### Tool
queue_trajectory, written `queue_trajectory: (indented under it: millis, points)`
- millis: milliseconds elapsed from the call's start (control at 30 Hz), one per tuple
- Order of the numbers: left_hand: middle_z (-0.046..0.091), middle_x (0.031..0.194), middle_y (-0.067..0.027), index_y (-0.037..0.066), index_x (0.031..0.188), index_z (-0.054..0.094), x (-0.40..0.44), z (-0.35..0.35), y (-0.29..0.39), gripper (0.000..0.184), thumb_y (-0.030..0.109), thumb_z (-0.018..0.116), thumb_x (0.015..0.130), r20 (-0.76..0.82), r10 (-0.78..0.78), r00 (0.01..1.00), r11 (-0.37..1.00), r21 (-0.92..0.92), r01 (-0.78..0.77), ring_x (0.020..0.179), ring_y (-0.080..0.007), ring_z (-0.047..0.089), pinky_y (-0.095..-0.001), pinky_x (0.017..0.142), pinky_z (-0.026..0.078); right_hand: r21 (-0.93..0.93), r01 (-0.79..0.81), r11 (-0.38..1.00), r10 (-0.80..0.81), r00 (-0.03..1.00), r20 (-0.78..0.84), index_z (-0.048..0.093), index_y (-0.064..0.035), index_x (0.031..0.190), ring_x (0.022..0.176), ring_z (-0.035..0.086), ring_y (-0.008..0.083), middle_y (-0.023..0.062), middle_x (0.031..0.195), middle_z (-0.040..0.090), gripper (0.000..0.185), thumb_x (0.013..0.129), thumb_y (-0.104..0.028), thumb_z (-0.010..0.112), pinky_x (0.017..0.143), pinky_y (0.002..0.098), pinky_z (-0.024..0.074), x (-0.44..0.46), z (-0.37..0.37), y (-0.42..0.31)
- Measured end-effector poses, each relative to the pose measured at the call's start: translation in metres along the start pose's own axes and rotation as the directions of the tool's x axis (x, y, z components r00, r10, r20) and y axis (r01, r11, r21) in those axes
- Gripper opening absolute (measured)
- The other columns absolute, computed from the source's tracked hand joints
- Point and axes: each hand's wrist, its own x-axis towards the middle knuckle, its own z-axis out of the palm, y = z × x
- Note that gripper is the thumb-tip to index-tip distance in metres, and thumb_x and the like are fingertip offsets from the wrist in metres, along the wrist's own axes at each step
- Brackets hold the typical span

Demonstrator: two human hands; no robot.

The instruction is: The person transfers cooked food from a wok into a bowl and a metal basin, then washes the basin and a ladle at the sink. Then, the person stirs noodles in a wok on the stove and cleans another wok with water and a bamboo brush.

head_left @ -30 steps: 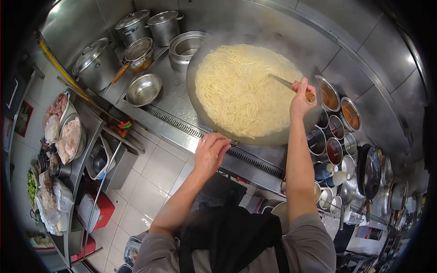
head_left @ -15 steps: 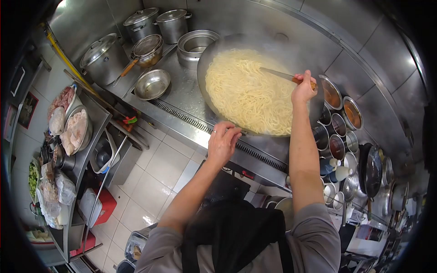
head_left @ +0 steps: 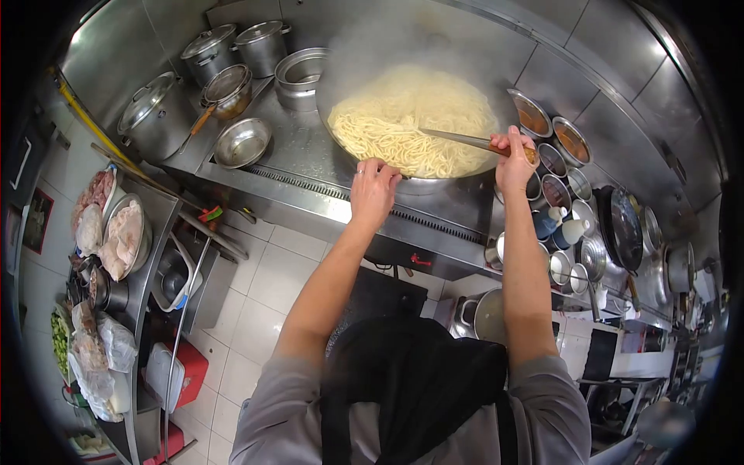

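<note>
Steaming pale noodles [head_left: 411,128] fill a large wok [head_left: 335,146] at the top centre. My right hand [head_left: 514,163] is closed round the wooden handle of a metal utensil [head_left: 465,139], whose far end reaches into the middle of the noodles. At the wok's near rim, my left hand [head_left: 374,190] has its fingers bent and pressed onto the edge, closed on it. The near side of the wok is raised, and its round underside shows just right of my left fingers. Steam blurs the far rim.
An empty metal bowl [head_left: 242,143] and lidded pots [head_left: 262,48] stand left of the wok. Sauce containers [head_left: 572,142] and white cups [head_left: 559,266] crowd the right. Raw meat [head_left: 122,236] fills a bowl on the left shelf. A second pot [head_left: 490,316] is near my right elbow.
The wok's near side has lifted off the stove under my left hand, and the noodles have shifted toward the far side. The utensil's tip now lies lower among them.
</note>
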Motion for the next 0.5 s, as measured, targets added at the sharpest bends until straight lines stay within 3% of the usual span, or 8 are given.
queue_trajectory:
  millis: [167,367,500]
  points:
    - [0.064,0.103,-0.0065,0.01,0.094,0.073,-0.003,0.003,-0.002,0.012,0.014,0.077,0.083,0.022,0.004,1.0,1.0,0.027,-0.005,0.103,-0.0298,0.059,-0.0434,0.083,0.05,-0.043,-0.039,0.998,0.043,0.995,0.088,0.055,-0.007,0.079,0.07,0.063,0.0222,0.0063,0.07,0.058,0.022,0.099,-0.006,0.064,0.087,0.0453,0.055,-0.016,-0.02,-0.053]
    - [0.064,0.102,-0.0062,0.011,0.097,0.072,-0.002,0.005,-0.004,0.013,0.014,0.077,0.085,0.008,0.026,1.0,0.999,0.026,-0.026,0.102,-0.0323,0.06,-0.0437,0.081,0.051,-0.132,-0.047,0.99,0.085,0.952,0.293,0.057,-0.0056,0.081,0.077,0.061,0.0214,0.0066,0.076,0.056,0.022,0.102,-0.007,0.057,0.095,0.0476,0.0529,0.003,-0.037,-0.113]
    - [0.064,0.1,-0.0062,0.01,0.097,0.072,0.0,0.009,-0.004,0.015,0.011,0.078,0.083,-0.027,0.025,0.999,1.0,0.017,-0.025,0.1,-0.0319,0.06,-0.0425,0.08,0.052,-0.183,-0.022,0.983,0.075,0.955,0.286,0.055,-0.0049,0.081,0.075,0.057,0.0217,0.0069,0.075,0.054,0.022,0.103,-0.007,0.056,0.092,0.0485,0.0521,0.008,-0.031,-0.125]
